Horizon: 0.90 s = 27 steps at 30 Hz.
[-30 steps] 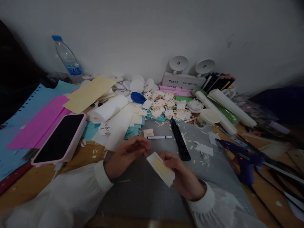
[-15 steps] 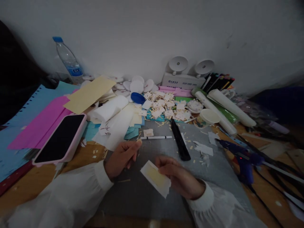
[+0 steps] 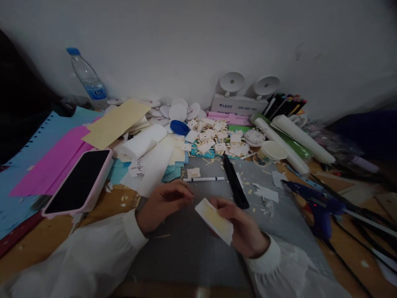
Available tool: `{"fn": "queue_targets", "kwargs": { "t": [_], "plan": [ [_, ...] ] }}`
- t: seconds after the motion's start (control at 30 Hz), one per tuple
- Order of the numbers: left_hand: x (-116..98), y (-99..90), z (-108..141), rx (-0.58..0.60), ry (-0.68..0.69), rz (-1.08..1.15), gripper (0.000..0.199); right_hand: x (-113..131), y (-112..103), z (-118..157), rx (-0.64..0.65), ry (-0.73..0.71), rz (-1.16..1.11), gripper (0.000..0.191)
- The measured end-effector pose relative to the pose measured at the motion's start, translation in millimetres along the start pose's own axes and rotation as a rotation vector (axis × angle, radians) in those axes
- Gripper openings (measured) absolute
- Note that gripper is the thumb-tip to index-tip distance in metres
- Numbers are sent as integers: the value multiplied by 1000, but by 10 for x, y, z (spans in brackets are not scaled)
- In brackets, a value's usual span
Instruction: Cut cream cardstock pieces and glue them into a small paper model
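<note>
Between thumb and fingers, my right hand (image 3: 240,225) grips a small white paper piece with a yellow patch (image 3: 215,220), tilted above the grey mat (image 3: 186,260). My left hand (image 3: 166,203) is to its left, thumb and fingers bent toward each other; its fingertips are smeared, and whether anything small is between them cannot be made out. A white pen (image 3: 204,179) lies just beyond both hands, with a small cream card (image 3: 193,172) behind it. The black cutter (image 3: 235,182) rests beyond my right hand.
A phone (image 3: 79,182) and pink paper (image 3: 52,161) lie at left. Small cream cards (image 3: 214,136) are heaped at the back, beside a paper cup (image 3: 270,152). A blue glue gun (image 3: 319,207) with cables sits at right. A bottle (image 3: 88,78) stands back left.
My right hand has shifted the paper piece slightly up and right. My left hand's fingers have changed their bend, the fingertips reaching a little further right.
</note>
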<state>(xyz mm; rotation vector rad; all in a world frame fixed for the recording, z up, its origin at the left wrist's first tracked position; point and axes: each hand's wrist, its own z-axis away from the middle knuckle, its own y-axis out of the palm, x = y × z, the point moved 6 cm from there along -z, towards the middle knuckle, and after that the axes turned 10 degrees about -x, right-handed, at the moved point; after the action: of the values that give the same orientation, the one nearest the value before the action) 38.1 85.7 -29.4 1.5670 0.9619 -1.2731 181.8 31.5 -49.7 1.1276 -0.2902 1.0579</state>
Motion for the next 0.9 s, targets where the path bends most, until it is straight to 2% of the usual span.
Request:
{"fn": "queue_targets", "kwargs": {
  "t": [0.3, 0.7, 0.9],
  "plan": [
    [35, -47, 13, -83, -67, -30, 9, 123, 29, -11, 38, -52, -236, 9],
    [79, -125, 20, -162, -58, 3, 12, 42, 17, -17, 8, -14, -118, 12],
    [133, -131, 33, -180, -175, 25, 11, 25, 24, -12, -12, -19, -4, 18]
  ]
}}
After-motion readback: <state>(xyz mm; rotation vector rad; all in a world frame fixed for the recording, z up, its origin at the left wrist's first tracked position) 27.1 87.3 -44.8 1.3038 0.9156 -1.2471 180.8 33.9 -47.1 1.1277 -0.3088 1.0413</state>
